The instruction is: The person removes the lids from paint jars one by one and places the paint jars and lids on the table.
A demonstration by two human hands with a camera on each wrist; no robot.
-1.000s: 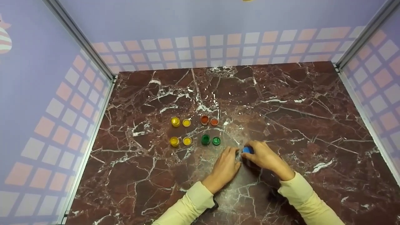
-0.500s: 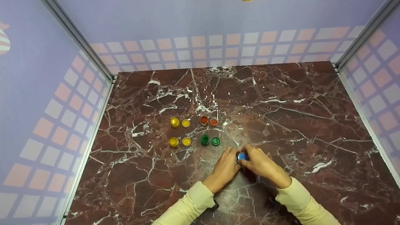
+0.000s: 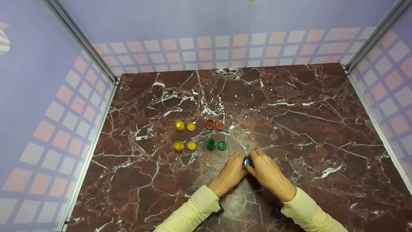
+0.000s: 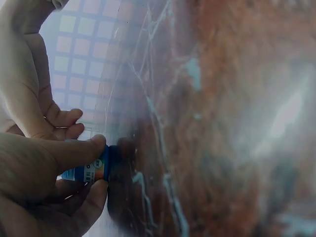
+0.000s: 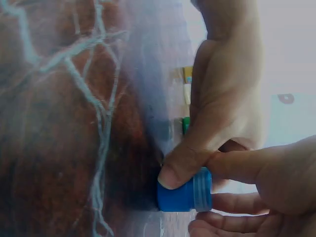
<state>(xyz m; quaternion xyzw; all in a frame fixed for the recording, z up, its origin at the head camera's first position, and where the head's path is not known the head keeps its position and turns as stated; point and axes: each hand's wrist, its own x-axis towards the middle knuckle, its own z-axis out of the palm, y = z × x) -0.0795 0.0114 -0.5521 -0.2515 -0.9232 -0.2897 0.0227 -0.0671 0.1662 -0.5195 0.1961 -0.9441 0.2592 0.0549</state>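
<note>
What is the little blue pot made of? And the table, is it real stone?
The blue pot looks like smooth plastic: even colour, moulded screw ridges at its neck. The table looks like glossy red-brown marble with white veins; whether it is real stone or a printed sheet cannot be told.

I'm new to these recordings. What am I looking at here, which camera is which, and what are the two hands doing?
No machine here: a person works with bare hands. The wide picture comes from a head-worn camera looking down; the two close-ups come from cameras on each wrist. On the marble table stand small paint pots: four yellow pots, two orange pots and two green pots. The left hand and right hand meet around a small blue pot. The right wrist view shows its blue body and threaded neck pinched between fingers of both hands. Whether its lid is on, I cannot tell.
</note>
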